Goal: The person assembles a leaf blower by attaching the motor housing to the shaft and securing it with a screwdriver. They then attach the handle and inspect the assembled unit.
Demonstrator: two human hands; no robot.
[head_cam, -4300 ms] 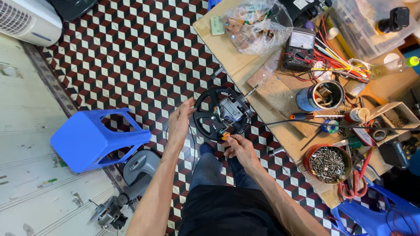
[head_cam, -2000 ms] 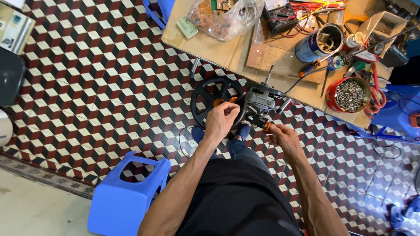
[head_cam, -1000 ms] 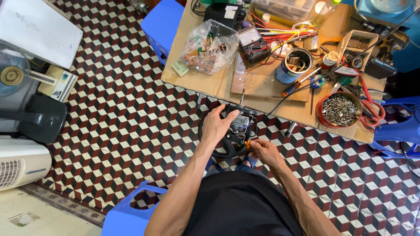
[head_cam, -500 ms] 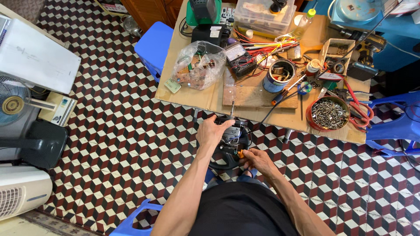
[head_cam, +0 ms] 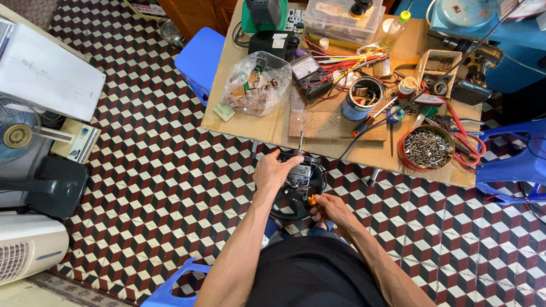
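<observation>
A black round fan motor housing [head_cam: 300, 187] with a metal shaft sticking up rests in front of my lap, just before the low table [head_cam: 267, 132]. My left hand [head_cam: 273, 169] lies over its top left side and grips it. My right hand [head_cam: 329, 208] is at its lower right rim, fingers closed on a small orange-handled tool [head_cam: 311, 199] pressed against the housing. Most of the housing is hidden under my hands.
The cardboard-topped table carries a clear bag of parts [head_cam: 254, 85], a multimeter [head_cam: 310, 73], a blue tin [head_cam: 363, 98], a red bowl of screws [head_cam: 426, 149], wires and screwdrivers. Blue stools [head_cam: 200, 57] stand around. Fans and a white board [head_cam: 45, 74] sit left on the tiled floor.
The view has tilted so more of the table's far side shows. My hands keep the same hold on the housing and the tool.
</observation>
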